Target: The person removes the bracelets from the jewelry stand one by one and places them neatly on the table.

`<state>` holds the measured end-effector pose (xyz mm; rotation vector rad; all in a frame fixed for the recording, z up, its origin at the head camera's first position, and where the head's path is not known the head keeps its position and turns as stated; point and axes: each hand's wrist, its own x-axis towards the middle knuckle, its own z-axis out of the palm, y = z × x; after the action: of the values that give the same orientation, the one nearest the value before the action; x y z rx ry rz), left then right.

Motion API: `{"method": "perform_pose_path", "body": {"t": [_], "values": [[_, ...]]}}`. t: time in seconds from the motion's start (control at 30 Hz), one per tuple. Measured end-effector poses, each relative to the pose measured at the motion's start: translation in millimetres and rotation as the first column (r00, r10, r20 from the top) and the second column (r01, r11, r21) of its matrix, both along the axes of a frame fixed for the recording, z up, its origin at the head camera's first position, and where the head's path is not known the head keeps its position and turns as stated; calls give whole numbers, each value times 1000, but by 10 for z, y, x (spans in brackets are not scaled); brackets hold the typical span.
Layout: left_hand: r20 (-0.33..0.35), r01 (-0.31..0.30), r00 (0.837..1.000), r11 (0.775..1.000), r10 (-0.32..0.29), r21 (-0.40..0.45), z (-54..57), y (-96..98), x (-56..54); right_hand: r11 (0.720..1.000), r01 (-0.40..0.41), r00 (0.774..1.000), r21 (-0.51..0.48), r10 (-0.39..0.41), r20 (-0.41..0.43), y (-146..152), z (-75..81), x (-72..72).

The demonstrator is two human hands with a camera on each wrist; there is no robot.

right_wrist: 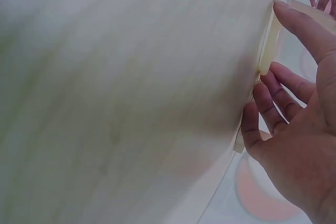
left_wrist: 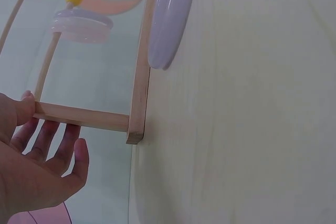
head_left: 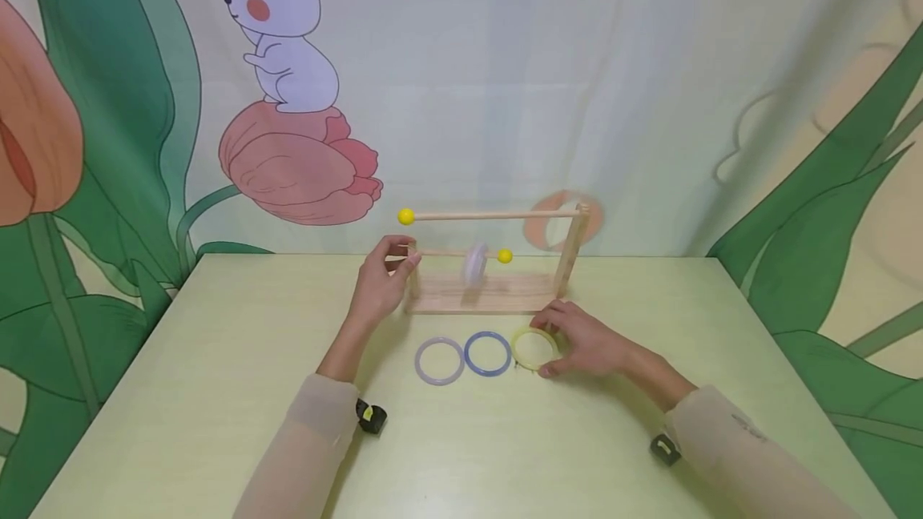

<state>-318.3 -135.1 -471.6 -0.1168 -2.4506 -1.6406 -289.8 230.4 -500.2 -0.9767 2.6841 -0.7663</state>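
Observation:
A wooden stand (head_left: 483,295) has a long upper rod (head_left: 490,215) and a shorter lower rod, each tipped with a yellow ball. Pale purple and whitish rings (head_left: 473,264) hang on the lower rod. My left hand (head_left: 382,279) grips the short left post (left_wrist: 79,115), thumb on one side and fingers on the other. In front of the stand, purple (head_left: 439,361), blue (head_left: 488,354) and yellow (head_left: 534,349) rings lie in a row on the table. My right hand (head_left: 584,339) spans the yellow ring, its thumb and fingers at opposite edges.
The light table (head_left: 461,455) reaches back to a printed curtain (head_left: 461,102) with a rabbit and flowers. The stand's tall right post (head_left: 571,255) rises behind my right hand. Each sleeve carries a small black wrist device.

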Motion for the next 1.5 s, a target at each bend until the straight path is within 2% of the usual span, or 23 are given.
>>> {"method": "perform_pose_path", "body": {"t": [0.4, 0.57, 0.67, 0.83, 0.93, 1.07, 1.23, 1.5], "values": [[1, -3, 1000, 1000, 3, 18, -46, -18, 4, 1000, -13, 999, 23, 14, -32, -17, -31, -8], [21, -10, 1000, 1000, 9, 18, -59, -11, 2, 999, 1, 999, 37, 0, -39, -23, -13, 2], [28, -10, 1000, 1000, 10, 18, -60, -1, 3, 999, 17, 998, 28, -15, -53, -39, 45, 17], [20, -12, 1000, 1000, 11, 14, -47, 2, 13, 994, 49, 994, -95, -58, -91, -160, 273, 1], [10, -10, 1000, 1000, 10, 6, -43, -5, 3, 986, 59, 984, -153, -83, -157, -260, 420, -55], [-10, 1, 1000, 1000, -1, 9, -37, -11, -16, 983, 71, 966, -170, -110, -233, -375, 552, -132], [-13, 0, 1000, 1000, 0, 9, -39, -13, -24, 980, 85, 956, -181, -131, -264, -495, 600, -205], [-2, -4, 1000, 1000, 4, 12, -10, -4, -5, 972, 111, 935, -208, -173, -309, -649, 564, -367]]}}
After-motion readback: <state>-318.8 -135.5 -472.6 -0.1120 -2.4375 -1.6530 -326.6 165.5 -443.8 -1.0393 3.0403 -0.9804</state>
